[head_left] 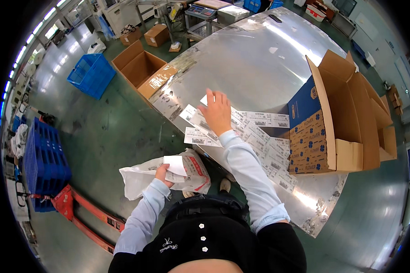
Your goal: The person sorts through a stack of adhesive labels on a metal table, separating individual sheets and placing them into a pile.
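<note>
White paper labels (259,132) lie spread in an overlapping band across the near edge of our steel tabletop (259,59), running from the middle toward the right, just beside the open cardboard box (346,113) with its blue flower print. Fanned out like that, each one shows its dark barcode strip, which probably makes picking the right one easy. Our right hand (217,111) lies flat on the far end of the band, fingers spread and open, pressing on the labels rather than gripping any. Our left hand (163,174), held low and to the left off the tabletop, is closed around a white plastic mailer bag (143,177) with red print, and pinches a small white slip (175,164) against it. The bag looks soft, crumpled and partly filled.
</note>
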Demonstrator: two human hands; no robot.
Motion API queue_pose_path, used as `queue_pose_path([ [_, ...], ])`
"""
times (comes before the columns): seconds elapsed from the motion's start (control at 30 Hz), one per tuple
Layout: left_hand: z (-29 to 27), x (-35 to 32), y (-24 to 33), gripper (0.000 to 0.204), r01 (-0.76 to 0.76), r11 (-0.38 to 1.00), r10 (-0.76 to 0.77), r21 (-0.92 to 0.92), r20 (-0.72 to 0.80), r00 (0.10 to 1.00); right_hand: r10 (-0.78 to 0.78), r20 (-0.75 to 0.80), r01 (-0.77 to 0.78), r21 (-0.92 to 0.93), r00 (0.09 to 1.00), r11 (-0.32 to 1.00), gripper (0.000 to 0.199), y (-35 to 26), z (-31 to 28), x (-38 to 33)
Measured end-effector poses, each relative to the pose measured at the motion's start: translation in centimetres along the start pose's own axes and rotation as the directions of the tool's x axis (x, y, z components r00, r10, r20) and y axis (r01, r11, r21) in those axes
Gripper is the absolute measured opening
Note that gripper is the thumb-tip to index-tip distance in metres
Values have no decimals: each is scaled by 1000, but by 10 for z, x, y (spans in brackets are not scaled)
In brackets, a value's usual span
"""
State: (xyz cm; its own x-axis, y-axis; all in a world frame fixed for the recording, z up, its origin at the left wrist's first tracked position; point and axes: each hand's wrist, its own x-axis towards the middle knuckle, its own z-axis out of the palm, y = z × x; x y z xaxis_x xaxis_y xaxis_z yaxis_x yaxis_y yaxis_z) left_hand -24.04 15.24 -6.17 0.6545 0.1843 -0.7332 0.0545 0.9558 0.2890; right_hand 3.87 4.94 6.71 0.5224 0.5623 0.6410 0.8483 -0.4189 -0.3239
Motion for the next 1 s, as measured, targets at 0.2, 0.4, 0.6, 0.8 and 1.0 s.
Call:
queue_pose_path([
  [0.2,25,-21,-8,54,-20,999,24,-42,93,995,-161,243,31,465,957,885,55,-47,-1,-43],
  [0.4,44,-27,-15,42,-18,1000,20,-21,108,994,-525,383,103,727,760,679,26,-57,-28,-127],
  [0.6,73,-30,-20,49,183,977,-206,108,277,939,-86,428,-244,657,900,713,9,-47,-43,-134],
  [0.8,67,-37,-6,62,184,959,-248,217,319,915,581,272,-635,450,767,628,19,37,-74,-131],
  [1.0,33,-40,13,63,177,913,-280,369,247,928,723,84,-717,251,686,651,26,122,-107,-165],
])
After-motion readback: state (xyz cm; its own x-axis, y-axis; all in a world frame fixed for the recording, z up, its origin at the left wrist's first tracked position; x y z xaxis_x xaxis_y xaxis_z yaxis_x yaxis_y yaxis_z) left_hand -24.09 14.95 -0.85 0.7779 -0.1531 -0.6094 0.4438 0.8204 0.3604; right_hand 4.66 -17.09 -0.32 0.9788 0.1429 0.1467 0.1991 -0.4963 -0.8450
